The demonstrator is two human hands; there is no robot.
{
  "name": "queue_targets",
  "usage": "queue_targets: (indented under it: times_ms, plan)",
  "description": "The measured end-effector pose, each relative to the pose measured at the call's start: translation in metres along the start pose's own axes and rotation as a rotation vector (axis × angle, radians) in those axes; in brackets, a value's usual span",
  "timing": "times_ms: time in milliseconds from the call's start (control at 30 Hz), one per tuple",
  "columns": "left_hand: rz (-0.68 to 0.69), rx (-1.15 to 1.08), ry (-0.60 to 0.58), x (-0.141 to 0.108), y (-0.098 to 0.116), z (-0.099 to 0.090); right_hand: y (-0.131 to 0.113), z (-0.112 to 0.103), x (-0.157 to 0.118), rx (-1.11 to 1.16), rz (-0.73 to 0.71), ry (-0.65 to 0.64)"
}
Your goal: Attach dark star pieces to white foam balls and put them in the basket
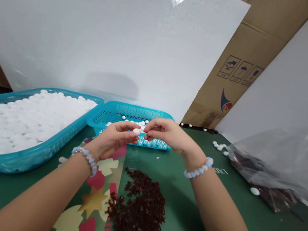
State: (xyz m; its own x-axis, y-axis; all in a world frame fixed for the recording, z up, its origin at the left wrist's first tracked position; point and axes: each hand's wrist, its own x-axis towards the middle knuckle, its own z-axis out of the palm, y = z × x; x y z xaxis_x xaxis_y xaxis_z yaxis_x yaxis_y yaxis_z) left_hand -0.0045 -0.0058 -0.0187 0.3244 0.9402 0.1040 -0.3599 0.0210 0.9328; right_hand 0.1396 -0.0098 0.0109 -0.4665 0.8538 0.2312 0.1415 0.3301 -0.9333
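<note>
My left hand [115, 137] pinches a small white oval piece [136, 131] between thumb and fingertips. Close against its right side, my right hand [165, 132] has thumb and fingers pressed together; whatever they hold is too small to make out. Both hands are raised in front of a small blue basket [134, 109] with some white pieces inside. Below them, a pile of dark brown, star-like bits [140, 212] lies on the green and patterned surface [184, 215]. Each wrist wears a beaded bracelet.
At the left stands a large blue basket [48, 149] filled with white oval pieces. A clear plastic bag [279, 160] with dark brown contents lies at the right, with loose white pieces [220, 146] near it. Behind are a white panel [110, 37] and cardboard [239, 66].
</note>
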Motion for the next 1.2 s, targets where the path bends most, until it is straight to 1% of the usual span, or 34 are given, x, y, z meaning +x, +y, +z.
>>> queue_targets:
  times_ms: [167,467,633,767,867,1067,1200]
  plan:
    - [0.03,-0.056,0.037,-0.001,-0.001,-0.002,0.003,0.006,0.0,0.062,0.044,-0.002]
    - [0.05,-0.121,0.046,0.003,0.0,-0.005,0.0,0.007,0.003,0.14,0.127,0.115]
    - [0.083,-0.152,0.078,0.005,0.0,-0.007,-0.003,0.009,0.003,0.159,0.124,0.167]
    - [0.12,-0.17,0.09,0.004,0.0,-0.008,-0.005,0.013,0.002,0.177,0.07,0.177]
    - [0.13,-0.179,0.079,0.002,0.002,-0.005,-0.005,0.016,0.003,0.198,0.003,0.192]
    - [0.137,-0.212,0.032,-0.002,0.006,0.001,0.002,0.025,0.007,0.242,-0.194,0.266]
    - [0.145,-0.217,0.015,-0.002,0.006,0.003,0.007,0.033,0.01,0.217,-0.323,0.337]
